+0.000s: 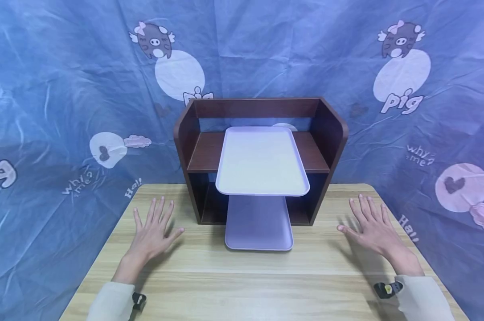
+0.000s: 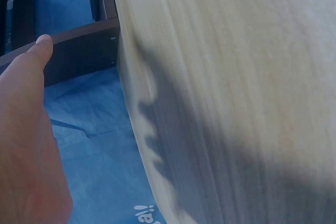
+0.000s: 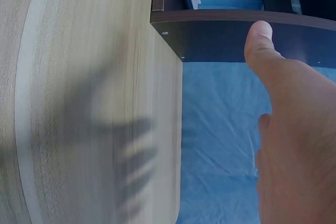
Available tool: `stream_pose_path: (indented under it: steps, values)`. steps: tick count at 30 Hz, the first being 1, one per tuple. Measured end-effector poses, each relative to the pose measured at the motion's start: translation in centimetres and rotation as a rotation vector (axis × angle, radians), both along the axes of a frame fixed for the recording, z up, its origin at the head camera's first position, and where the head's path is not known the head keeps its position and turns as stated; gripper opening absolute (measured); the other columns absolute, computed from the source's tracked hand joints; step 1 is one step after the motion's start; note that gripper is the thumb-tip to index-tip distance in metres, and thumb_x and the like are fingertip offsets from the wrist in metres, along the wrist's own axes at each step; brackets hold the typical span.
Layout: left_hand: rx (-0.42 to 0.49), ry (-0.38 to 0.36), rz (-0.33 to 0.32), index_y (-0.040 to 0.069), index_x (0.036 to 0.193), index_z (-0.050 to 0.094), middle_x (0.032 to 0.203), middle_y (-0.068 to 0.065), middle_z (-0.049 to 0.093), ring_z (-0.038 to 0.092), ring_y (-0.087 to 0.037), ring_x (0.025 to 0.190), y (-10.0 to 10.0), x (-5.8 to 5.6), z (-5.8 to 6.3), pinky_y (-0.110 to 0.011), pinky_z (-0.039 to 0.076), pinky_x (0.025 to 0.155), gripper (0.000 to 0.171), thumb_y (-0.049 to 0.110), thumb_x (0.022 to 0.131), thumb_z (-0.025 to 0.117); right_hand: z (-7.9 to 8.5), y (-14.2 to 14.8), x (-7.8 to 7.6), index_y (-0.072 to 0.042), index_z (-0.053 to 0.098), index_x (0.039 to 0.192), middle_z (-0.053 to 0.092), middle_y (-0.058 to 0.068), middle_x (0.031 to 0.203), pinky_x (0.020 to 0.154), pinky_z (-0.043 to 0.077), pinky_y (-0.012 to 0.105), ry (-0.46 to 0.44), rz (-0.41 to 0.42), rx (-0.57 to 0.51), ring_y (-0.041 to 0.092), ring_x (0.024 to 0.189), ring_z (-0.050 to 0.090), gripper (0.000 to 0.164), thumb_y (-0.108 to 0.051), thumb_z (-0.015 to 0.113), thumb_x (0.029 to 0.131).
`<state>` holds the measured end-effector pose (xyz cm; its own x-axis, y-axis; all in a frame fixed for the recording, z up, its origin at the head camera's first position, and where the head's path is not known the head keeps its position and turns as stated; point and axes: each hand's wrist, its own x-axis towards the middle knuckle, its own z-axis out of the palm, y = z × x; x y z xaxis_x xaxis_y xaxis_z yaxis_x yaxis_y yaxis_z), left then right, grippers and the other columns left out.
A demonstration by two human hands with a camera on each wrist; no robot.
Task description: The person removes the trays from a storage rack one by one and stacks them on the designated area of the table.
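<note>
- Centrally, a dark brown two-level shelf (image 1: 258,108) stands on a pale wooden table (image 1: 246,285).
- A pale upper tray (image 1: 262,160) lies on its upper level, near end jutting out past the front.
- Below, a lilac lower tray (image 1: 259,227) sticks out of the lower compartment.
- Left hand (image 1: 150,236): empty, fingers spread, above the table, left of the shelf.
- Right hand (image 1: 374,232): also empty and spread, right of the shelf.
- Behind hangs blue pig-printed cloth (image 1: 286,44).

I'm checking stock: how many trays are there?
2: the upper tray juts from the top level of the brown rack, the lower tray from its bottom level. Others beneath could be hidden.
</note>
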<state>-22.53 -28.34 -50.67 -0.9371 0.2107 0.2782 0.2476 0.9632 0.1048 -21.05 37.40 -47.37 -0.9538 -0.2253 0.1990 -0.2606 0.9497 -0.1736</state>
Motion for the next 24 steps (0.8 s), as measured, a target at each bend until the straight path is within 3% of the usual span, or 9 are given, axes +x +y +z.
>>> stream_pose_path:
  steps: [9, 24]
  values:
    - [0.031, 0.027, -0.015, 0.011, 0.168, 0.03, 0.178, -0.02, 0.015, 0.011, -0.047, 0.164, 0.03, 0.35, -0.17, -0.086, -0.008, 0.121, 0.092, 0.065, 0.1, 0.06, -0.26, 0.03, 0.07, 0.0, 0.009, 0.169, -0.004, 0.034, 0.174, 0.126, -0.032, 0.053, -0.051, -0.004, 0.003, 0.053, 0.162, -0.01, 0.096, -0.059, 0.053, 0.106]
    - [0.015, -0.004, 0.002, 0.015, 0.171, 0.023, 0.179, -0.019, 0.01, 0.008, -0.047, 0.165, -0.15, 0.37, -0.38, -0.085, -0.01, 0.121, 0.095, 0.068, 0.1, 0.057, -0.58, 0.05, -0.33, 0.002, 0.012, 0.169, -0.002, 0.034, 0.174, 0.126, -0.031, 0.053, -0.015, 0.002, -0.003, 0.053, 0.162, -0.008, 0.096, -0.058, 0.054, 0.106]
